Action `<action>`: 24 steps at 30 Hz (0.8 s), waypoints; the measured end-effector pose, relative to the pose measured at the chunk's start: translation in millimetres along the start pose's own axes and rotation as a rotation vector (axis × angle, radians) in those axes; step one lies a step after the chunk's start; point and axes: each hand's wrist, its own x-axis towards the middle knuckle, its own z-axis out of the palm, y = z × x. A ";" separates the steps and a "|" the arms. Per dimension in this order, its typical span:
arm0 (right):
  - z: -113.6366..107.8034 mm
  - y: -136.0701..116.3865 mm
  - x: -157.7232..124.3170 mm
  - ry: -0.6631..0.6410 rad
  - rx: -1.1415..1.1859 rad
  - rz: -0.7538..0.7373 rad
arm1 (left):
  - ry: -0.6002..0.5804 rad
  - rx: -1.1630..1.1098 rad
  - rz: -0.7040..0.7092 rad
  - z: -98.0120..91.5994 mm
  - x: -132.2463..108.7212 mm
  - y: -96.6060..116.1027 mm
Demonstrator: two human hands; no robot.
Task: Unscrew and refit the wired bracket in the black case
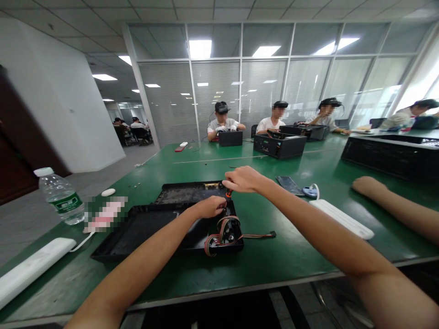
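Observation:
My right hand [242,179] is closed around the handle of a screwdriver [228,194], of which an orange and black part shows below the fist. It points down at the right end of an open black casing [137,228]. My left hand [211,206] is beside the screwdriver's lower end, fingers curled in over the casing; what they grip, if anything, is hidden. A multicoloured ribbon cable [255,236] loops out of the casing's right end, and its dark plug lies on the table. Behind lies a black panel [171,194] with a brass-coloured strip [212,185].
On the green table [274,260], a water bottle [61,196], a pink phone-like item [106,214] and a white power strip [37,265] are left. At right lie another white strip [339,217], a dark phone [290,185] and a neighbour's arm [394,201]. Co-workers sit opposite with black cases [279,145].

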 end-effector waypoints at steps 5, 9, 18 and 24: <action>-17.3 -3.4 21.8 -0.166 0.189 -0.117 | 0.002 -0.050 -0.037 2.3 0.5 -2.8; -15.1 -6.0 25.7 -0.087 0.040 -0.078 | -0.017 -0.071 -0.051 0.1 1.0 -2.8; -20.3 -14.8 21.8 -0.232 0.077 0.020 | -0.008 -0.071 -0.054 3.5 1.8 -6.0; -24.0 -13.8 12.1 -0.213 0.121 0.086 | -0.016 -0.052 -0.050 2.5 1.3 -3.8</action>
